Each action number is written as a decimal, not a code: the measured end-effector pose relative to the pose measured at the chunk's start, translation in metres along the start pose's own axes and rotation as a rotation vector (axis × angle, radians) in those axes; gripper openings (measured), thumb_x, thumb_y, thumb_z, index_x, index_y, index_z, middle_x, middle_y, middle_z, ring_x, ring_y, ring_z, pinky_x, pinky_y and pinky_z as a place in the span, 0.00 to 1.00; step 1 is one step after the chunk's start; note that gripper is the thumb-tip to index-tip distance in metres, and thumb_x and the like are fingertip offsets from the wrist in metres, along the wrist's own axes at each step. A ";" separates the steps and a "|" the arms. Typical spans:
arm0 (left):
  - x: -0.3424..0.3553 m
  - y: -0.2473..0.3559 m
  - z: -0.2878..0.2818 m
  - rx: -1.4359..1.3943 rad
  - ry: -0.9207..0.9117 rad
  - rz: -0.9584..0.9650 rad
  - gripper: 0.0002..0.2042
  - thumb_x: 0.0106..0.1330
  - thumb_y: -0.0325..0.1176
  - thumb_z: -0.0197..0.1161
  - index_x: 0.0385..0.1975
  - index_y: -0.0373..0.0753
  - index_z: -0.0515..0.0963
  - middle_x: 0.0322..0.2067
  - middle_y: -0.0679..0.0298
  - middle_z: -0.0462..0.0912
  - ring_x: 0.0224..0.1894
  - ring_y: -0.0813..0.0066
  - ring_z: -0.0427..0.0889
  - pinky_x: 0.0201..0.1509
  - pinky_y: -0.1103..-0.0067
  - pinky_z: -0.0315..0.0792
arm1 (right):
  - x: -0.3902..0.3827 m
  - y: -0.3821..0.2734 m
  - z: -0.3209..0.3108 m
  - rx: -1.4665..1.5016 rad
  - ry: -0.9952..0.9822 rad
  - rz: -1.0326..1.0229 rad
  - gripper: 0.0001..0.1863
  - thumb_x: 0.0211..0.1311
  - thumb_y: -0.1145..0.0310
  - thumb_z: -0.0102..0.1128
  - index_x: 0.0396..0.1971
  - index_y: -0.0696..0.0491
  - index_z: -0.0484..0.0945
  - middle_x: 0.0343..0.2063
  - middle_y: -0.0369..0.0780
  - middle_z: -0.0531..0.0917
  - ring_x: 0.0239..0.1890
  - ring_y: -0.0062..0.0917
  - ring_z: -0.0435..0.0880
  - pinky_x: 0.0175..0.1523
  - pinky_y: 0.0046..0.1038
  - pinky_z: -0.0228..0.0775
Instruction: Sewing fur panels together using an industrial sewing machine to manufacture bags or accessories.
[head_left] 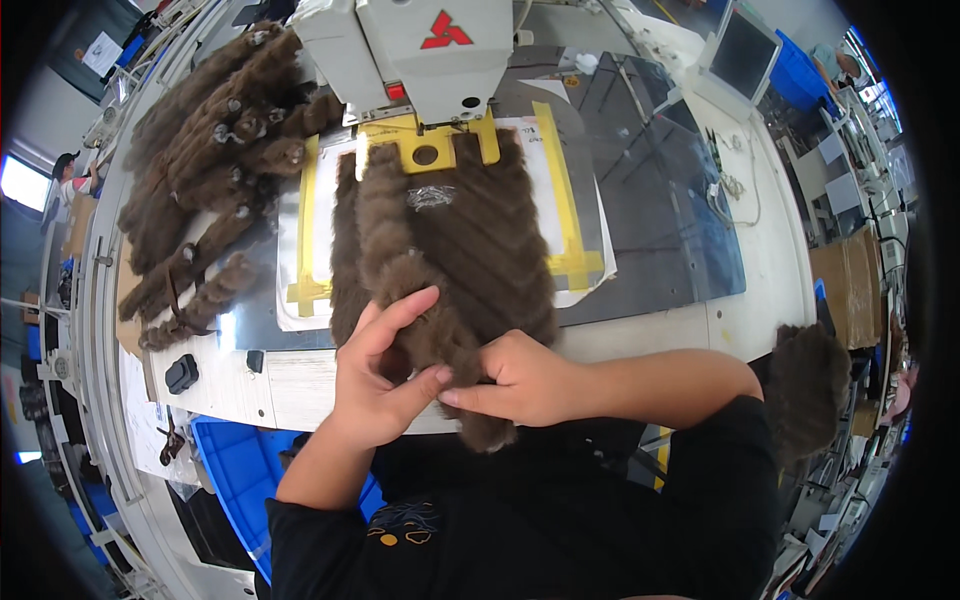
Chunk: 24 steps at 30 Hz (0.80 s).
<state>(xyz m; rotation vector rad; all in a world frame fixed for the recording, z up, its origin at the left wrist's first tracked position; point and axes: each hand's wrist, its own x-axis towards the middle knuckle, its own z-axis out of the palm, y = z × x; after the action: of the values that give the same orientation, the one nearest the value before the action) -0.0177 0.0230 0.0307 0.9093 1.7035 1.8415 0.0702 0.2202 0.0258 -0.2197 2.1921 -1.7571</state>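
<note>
A long brown fur strip (pixel 385 225) runs from under the machine head toward my body, its near end hanging at the table's front edge. My left hand (pixel 375 385) curls around the strip's left side, index finger laid across it and thumb pressed to it. From the other side my right hand (pixel 525 380) pinches the strip close to its near end, some fingers hidden by the fur. Beneath the strip lies a wide brown fur panel (pixel 490 240) with slanting ridges and a pale scribbled patch. A yellow clamp plate (pixel 470 152) rests on the panel's far end.
The white sewing machine head (pixel 435 55) stands over the work. Several fur strips (pixel 215 140) are heaped at left. A small black object (pixel 182 374) sits on the front table edge, with a blue crate (pixel 235 470) below. More fur (pixel 808 390) hangs at right.
</note>
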 end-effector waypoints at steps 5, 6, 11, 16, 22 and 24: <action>-0.004 -0.009 0.003 0.031 0.069 0.040 0.37 0.56 0.18 0.74 0.69 0.28 0.70 0.60 0.57 0.72 0.66 0.66 0.72 0.72 0.72 0.65 | -0.006 -0.009 -0.002 -0.057 -0.067 0.007 0.30 0.72 0.50 0.61 0.22 0.64 0.81 0.18 0.55 0.80 0.23 0.50 0.82 0.31 0.43 0.73; -0.006 -0.011 0.004 0.030 0.067 0.037 0.37 0.56 0.18 0.74 0.69 0.28 0.70 0.60 0.57 0.72 0.66 0.66 0.72 0.72 0.72 0.65 | -0.008 -0.011 -0.002 -0.129 -0.110 0.064 0.30 0.72 0.50 0.60 0.21 0.64 0.80 0.18 0.55 0.80 0.23 0.51 0.81 0.31 0.44 0.73; -0.007 -0.015 0.007 -0.054 0.195 0.034 0.38 0.56 0.20 0.75 0.70 0.26 0.68 0.61 0.57 0.72 0.68 0.64 0.71 0.73 0.71 0.63 | -0.017 -0.017 -0.002 -0.173 -0.145 0.040 0.31 0.72 0.49 0.58 0.19 0.64 0.79 0.18 0.55 0.79 0.23 0.53 0.81 0.32 0.46 0.73; -0.010 -0.021 0.009 -0.128 0.238 0.045 0.39 0.56 0.21 0.75 0.71 0.26 0.67 0.61 0.57 0.72 0.68 0.64 0.71 0.74 0.71 0.62 | -0.024 -0.019 -0.003 -0.160 -0.134 0.030 0.32 0.73 0.49 0.56 0.19 0.64 0.79 0.17 0.56 0.79 0.24 0.54 0.81 0.32 0.48 0.73; -0.006 -0.017 0.004 -0.029 0.279 0.081 0.36 0.55 0.27 0.76 0.66 0.27 0.72 0.57 0.58 0.74 0.64 0.65 0.72 0.70 0.72 0.64 | -0.027 -0.023 -0.012 -0.353 -0.083 -0.032 0.27 0.71 0.54 0.56 0.18 0.61 0.81 0.17 0.53 0.80 0.24 0.53 0.82 0.33 0.48 0.74; 0.005 0.001 -0.006 0.262 0.297 0.108 0.30 0.54 0.33 0.76 0.59 0.31 0.80 0.45 0.63 0.73 0.49 0.69 0.74 0.56 0.75 0.68 | -0.026 -0.024 -0.025 -0.659 -0.135 -0.116 0.21 0.66 0.60 0.58 0.17 0.58 0.82 0.17 0.49 0.82 0.23 0.49 0.84 0.31 0.45 0.76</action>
<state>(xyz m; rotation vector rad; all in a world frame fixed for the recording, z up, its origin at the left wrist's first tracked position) -0.0250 0.0223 0.0319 0.8759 2.1554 1.9308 0.0838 0.2461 0.0582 -0.6033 2.6173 -0.9684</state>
